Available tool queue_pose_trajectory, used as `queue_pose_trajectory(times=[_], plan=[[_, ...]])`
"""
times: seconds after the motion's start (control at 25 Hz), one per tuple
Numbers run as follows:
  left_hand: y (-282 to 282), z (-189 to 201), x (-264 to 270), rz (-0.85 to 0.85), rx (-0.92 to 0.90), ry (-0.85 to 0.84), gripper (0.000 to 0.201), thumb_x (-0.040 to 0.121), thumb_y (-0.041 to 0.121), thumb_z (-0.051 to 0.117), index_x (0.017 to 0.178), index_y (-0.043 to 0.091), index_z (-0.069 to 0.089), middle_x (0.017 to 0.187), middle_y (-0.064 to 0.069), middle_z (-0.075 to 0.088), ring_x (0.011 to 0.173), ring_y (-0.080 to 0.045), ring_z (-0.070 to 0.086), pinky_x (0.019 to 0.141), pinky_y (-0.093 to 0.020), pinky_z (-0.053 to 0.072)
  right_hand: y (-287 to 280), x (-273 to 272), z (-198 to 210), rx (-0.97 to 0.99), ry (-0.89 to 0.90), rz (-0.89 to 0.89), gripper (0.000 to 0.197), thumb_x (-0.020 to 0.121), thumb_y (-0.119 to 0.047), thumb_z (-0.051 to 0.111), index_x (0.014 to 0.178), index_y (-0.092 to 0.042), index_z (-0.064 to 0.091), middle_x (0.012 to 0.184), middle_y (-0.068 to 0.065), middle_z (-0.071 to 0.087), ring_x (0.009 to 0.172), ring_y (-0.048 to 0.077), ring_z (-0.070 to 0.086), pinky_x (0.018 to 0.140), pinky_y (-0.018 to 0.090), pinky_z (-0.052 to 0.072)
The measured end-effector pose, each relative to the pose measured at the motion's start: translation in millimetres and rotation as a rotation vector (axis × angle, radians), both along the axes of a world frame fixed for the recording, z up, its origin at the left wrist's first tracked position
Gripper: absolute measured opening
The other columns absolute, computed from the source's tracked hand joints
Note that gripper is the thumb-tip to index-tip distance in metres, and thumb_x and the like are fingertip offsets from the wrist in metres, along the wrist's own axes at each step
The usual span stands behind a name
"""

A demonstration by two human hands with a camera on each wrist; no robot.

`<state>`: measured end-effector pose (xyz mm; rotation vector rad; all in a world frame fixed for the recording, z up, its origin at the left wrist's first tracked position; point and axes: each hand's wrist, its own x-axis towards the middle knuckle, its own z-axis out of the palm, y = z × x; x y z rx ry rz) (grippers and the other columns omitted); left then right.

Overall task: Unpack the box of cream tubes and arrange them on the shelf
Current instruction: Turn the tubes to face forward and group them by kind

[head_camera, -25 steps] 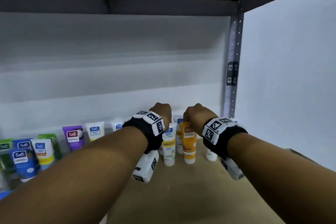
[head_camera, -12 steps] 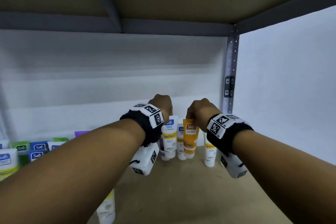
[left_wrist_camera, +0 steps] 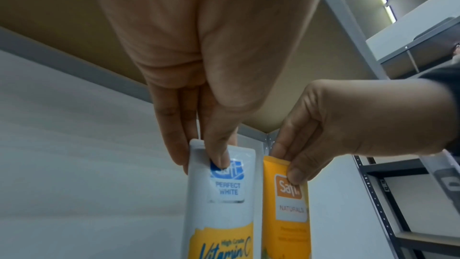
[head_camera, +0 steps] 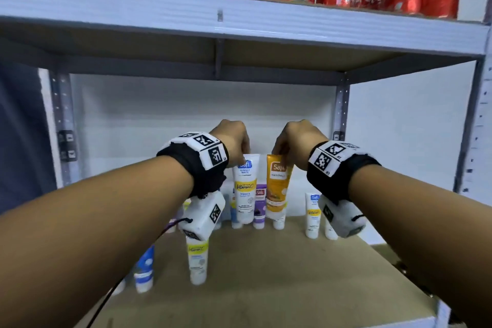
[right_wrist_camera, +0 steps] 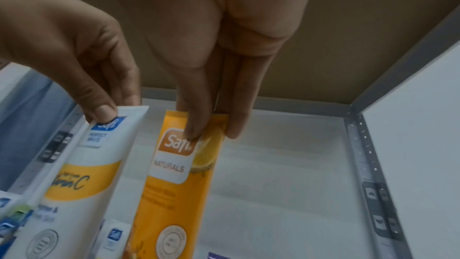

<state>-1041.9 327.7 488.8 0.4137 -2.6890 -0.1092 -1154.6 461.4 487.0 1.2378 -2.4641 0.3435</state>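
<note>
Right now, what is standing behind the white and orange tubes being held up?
Between the white tube and orange tube a purple tube stands upright near the shelf's back wall. Anything directly behind them is covered.

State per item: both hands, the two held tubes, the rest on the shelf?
left hand: pinches white tube's top
right hand: pinches orange tube's top
white tube: upright, cap down
orange tube: upright, cap down
other tubes: standing on shelf

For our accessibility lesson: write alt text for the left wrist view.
A left hand pinches the top of a white tube, beside a right hand pinching an orange tube, under a shelf board.
</note>
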Motion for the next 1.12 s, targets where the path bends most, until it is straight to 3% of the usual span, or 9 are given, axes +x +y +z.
queue_pose_trajectory(times=[0.28,0.48,0.68,0.84,1.0,1.12], plan=[[-5.5,-29.3,88.8,0.035,0.036,-0.019,0.016,0.076,0.008,0.077,0.091,0.014,0.077,0.089,-0.003,0.074,0.082,-0.015,0.068,0.071,-0.025,0.053,-5.8,76.4,-26.8,0.011,-0.079,0.136,0.029,0.071,0.003,0.074,0.087,-0.020,0.079,0.087,0.004,0.075,0.080,0.020,0.071,0.079,0.034,0.059],[-17.5,-73.7,130.7,0.085,0.097,-0.059,0.017,0.077,0.009,0.076,0.093,0.014,0.075,0.091,-0.002,0.072,0.082,-0.015,0.066,0.064,-0.021,0.048,-17.6,108.7,-69.1,0.065,-0.165,0.191,0.027,0.069,-0.006,0.084,0.091,-0.020,0.079,0.094,0.003,0.074,0.085,0.019,0.070,0.082,0.034,0.058],[-29.5,-114.4,146.7,0.107,0.121,-0.111,0.017,0.078,0.010,0.075,0.095,0.014,0.075,0.094,-0.001,0.071,0.084,-0.012,0.062,0.071,-0.021,0.043,-27.6,120.3,-106.4,0.124,-0.214,0.224,0.030,0.070,-0.006,0.083,0.096,-0.019,0.078,0.096,0.002,0.075,0.088,0.015,0.068,0.079,0.024,0.052],[-39.2,-136.4,150.9,0.092,0.133,-0.091,0.015,0.079,0.010,0.075,0.094,0.014,0.073,0.089,0.001,0.067,0.083,-0.010,0.058,0.071,-0.021,0.040,-36.2,121.5,-122.4,0.156,-0.222,0.263,0.029,0.073,-0.006,0.081,0.099,-0.018,0.077,0.098,0.001,0.075,0.080,0.007,0.060,0.074,0.019,0.045],[-46.6,-151.8,154.0,0.077,0.215,0.010,0.013,0.080,0.011,0.072,0.091,0.019,0.072,0.084,0.008,0.063,0.085,-0.010,0.061,0.074,-0.021,0.045,-40.7,117.4,-131.4,0.103,-0.274,0.272,0.028,0.077,-0.005,0.077,0.103,-0.015,0.076,0.101,0.001,0.073,0.081,0.006,0.059,0.077,0.021,0.049],[-50.2,-162.9,158.6,0.064,0.308,0.082,0.015,0.082,0.010,0.070,0.091,0.022,0.071,0.091,0.008,0.069,0.087,-0.007,0.062,0.078,-0.022,0.048,-39.4,113.7,-136.5,0.043,-0.377,0.287,0.026,0.079,-0.004,0.075,0.104,-0.013,0.074,0.099,0.001,0.073,0.083,0.008,0.063,0.079,0.024,0.055]])
